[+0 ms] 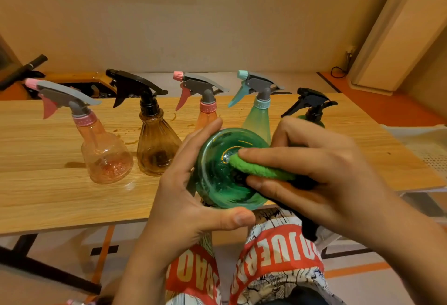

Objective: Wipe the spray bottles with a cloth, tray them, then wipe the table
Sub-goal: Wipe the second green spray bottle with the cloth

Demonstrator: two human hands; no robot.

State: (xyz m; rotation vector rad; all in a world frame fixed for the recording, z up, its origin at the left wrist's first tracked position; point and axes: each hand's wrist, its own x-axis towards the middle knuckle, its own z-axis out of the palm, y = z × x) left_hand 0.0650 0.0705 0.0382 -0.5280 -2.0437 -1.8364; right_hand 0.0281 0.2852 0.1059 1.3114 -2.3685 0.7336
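**A:** Nearest us, what are the hands doing?

**B:** The left hand (183, 198) has its fingers and thumb wrapped round a green bottle (217, 183). The bottle is tipped so its base faces the camera, dead centre, just above the near edge of the tabletop (48, 195). The right hand (321, 171) pinches a folded green cloth (261, 170) between fingers and thumb and presses it onto that base.

**A:** Which step is that?

**B:** Wiping the bottles, I'd judge, with plenty left to do. Five more stand in a row on the tabletop from 10 to 2 o'clock. The part of the white perforated tray (425, 145) that shows at 3 o'clock holds none.

**A:** And the next move?

**B:** Probably finish the base, turn the bottle upright, then carry it right to the tray. The tipped bottle will likely need a regrip first.

**A:** Any writing?

**B:** I can make out no labels on the bottles. The printed clothing (278, 256) at 6 o'clock has cream letters on red. Only the fragments "OJUER" and "RAO" can be read, broken by folds.
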